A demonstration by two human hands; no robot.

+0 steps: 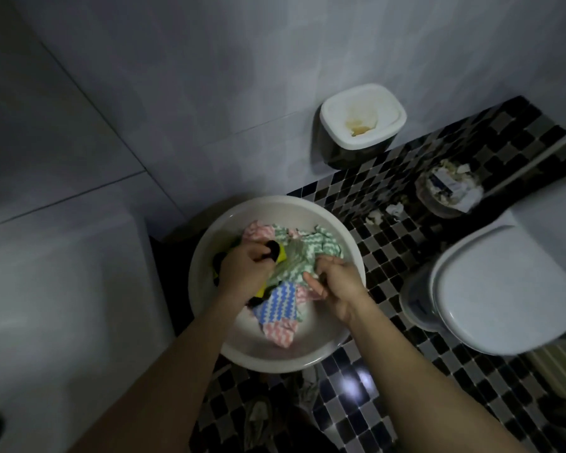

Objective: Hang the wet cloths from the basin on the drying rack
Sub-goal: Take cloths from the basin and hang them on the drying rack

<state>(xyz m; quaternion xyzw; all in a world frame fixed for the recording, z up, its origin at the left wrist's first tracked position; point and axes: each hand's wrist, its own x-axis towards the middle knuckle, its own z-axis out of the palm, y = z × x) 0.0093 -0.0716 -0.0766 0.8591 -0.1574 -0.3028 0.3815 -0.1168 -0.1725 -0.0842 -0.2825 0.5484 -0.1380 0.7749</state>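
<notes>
While the round white plastic basin (340, 335) on the checkered floor holds every wavy-striped wet cloth, nothing looks hung and no drying rack shows. Left hand (245, 269) grips a black-and-yellow cloth (276, 251); right hand (335, 286) pinches the green-and-white cloth (303, 256).

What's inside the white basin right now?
The basin holds a heap of zigzag-patterned cloths: green, pink and blue, plus a yellow-and-black piece. Both hands, left and right, grip the heap, covering its middle; any water underneath is hidden.
</notes>
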